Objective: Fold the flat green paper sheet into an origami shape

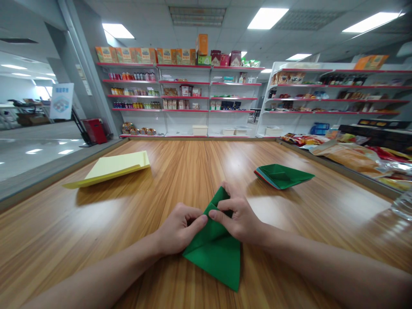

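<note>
A folded sheet of green paper (222, 253) lies at the near middle of the wooden table (180, 171), its wide end toward me and its narrow end pointing away. My left hand (180, 227) pinches the left edge of the paper between thumb and fingers. On the upper right part, my right hand (240, 214) grips a folded flap, with the thumb and bent fingers close to the left thumb. Part of the paper's far end is hidden behind the right fingers.
Yellow paper (117, 167) lies at the left, one edge bent up. At the right sits a folded green paper stack (280, 176) with other colours along its edge. Snack packages (350, 154) line the right side, near a clear object (402, 206). Stocked shelves (186, 96) stand behind.
</note>
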Available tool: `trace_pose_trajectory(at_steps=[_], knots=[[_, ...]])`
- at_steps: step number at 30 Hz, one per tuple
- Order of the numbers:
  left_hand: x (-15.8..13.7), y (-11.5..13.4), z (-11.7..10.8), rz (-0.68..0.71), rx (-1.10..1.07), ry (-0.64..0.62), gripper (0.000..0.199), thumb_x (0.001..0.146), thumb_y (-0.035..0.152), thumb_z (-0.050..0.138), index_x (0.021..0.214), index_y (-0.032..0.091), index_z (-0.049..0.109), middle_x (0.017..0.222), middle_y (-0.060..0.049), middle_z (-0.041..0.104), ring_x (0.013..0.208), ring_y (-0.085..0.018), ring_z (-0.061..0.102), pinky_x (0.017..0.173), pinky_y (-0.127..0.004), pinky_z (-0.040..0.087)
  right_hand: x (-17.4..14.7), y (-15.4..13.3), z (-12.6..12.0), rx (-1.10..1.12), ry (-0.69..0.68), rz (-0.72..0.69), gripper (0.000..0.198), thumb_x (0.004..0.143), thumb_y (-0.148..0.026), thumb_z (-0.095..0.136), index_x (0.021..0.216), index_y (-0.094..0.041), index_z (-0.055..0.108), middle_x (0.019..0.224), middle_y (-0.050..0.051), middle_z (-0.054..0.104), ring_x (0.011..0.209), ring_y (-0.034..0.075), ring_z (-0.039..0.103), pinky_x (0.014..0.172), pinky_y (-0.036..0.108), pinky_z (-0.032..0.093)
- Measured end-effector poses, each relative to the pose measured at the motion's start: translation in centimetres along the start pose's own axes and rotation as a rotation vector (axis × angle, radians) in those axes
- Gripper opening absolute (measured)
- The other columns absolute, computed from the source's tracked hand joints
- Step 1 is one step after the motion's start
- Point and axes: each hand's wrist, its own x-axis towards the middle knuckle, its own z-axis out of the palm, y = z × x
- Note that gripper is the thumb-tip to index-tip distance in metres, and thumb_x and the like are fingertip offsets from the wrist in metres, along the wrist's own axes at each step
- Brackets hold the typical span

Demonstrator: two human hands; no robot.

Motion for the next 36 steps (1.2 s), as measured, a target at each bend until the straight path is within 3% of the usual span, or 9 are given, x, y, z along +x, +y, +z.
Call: trace_pose_trajectory(at_steps=[15,18,21,23,25,27,29,32,36], knots=[[-0.1,0.1,0.2,0.041,0.203,0.059,0.044,0.091,0.033,0.041,0.053,0.020,0.026,0.051,0.005,0.019,0.043,-0.008,0.022,0.045,-0.026,0.015,0.0,0.2,0.2,-0.105,0.018,-0.042,0.034,0.081,-0.026,0.062,0.051,-0.017,0.050,0.088,0.006,0.047,0.086,0.021,0.049,0.073,0.037,0.045],[0.4,0.0,0.3,-0.018,0.294,0.206,0.044,0.091,0.034,0.041,0.051,0.019,0.026,0.050,0.005,0.020,0.043,-0.008,0.024,0.045,-0.026,0.016,0.3,0.0,0.2,-0.248,0.200,-0.008,0.013,0.076,-0.031,0.069,0.080,-0.020,0.063,0.113,0.011,0.048,0.110,0.030,0.044,0.091,0.047,0.040],[0.7,0.0,0.1,-0.070,0.329,0.400,0.044,0.090,0.034,0.041,0.051,0.020,0.029,0.048,0.004,0.025,0.044,-0.009,0.027,0.046,-0.027,0.017,0.5,0.0,0.4,-0.296,0.366,0.026,0.058,0.070,-0.036,0.074,0.120,-0.021,0.049,0.127,0.015,0.042,0.123,0.033,0.036,0.101,0.054,0.032],[0.7,0.1,0.0,-0.093,0.332,0.510,0.043,0.090,0.034,0.041,0.051,0.020,0.030,0.048,0.004,0.027,0.044,-0.010,0.029,0.046,-0.026,0.018,0.6,0.2,0.6,-0.194,0.419,0.106,0.074,0.068,-0.039,0.075,0.130,-0.021,0.038,0.130,0.016,0.042,0.124,0.033,0.037,0.101,0.054,0.034],[0.6,0.2,0.0,-0.102,0.319,0.597,0.042,0.090,0.034,0.041,0.052,0.020,0.031,0.049,0.004,0.027,0.044,-0.010,0.030,0.045,-0.026,0.019,0.8,0.5,0.8,0.049,0.421,0.314,0.084,0.066,-0.042,0.077,0.134,-0.020,0.032,0.128,0.017,0.045,0.117,0.032,0.046,0.094,0.053,0.041],[0.5,0.5,0.1,-0.103,0.283,0.648,0.040,0.090,0.035,0.041,0.053,0.020,0.033,0.049,0.004,0.028,0.045,-0.010,0.030,0.045,-0.026,0.020,1.0,0.7,0.9,0.444,0.286,0.550,0.081,0.065,-0.044,0.077,0.131,-0.017,0.037,0.121,0.017,0.054,0.105,0.030,0.057,0.086,0.049,0.048],[0.5,0.6,0.2,-0.116,0.221,0.664,0.040,0.089,0.036,0.041,0.053,0.021,0.034,0.050,0.004,0.029,0.045,-0.011,0.031,0.045,-0.025,0.021,1.2,0.8,0.9,0.860,0.071,0.693,0.062,0.068,-0.043,0.076,0.118,-0.014,0.052,0.110,0.015,0.062,0.095,0.026,0.062,0.085,0.043,0.050],[0.7,0.3,0.4,-0.172,0.078,0.660,0.040,0.089,0.040,0.041,0.054,0.020,0.037,0.052,0.004,0.031,0.047,-0.011,0.031,0.044,-0.024,0.023,1.3,0.7,1.0,1.222,-0.108,0.741,0.040,0.071,-0.035,0.075,0.102,-0.013,0.062,0.101,0.011,0.067,0.089,0.021,0.064,0.084,0.035,0.050],[1.2,-0.6,0.4,-0.261,-0.096,0.729,0.042,0.088,0.045,0.042,0.055,0.020,0.041,0.050,0.003,0.034,0.047,-0.011,0.032,0.044,-0.024,0.023,1.1,1.1,1.5,1.217,-0.093,0.741,0.037,0.075,-0.042,0.070,0.098,-0.015,0.061,0.086,0.007,0.065,0.070,0.016,0.061,0.056,0.027,0.049]])
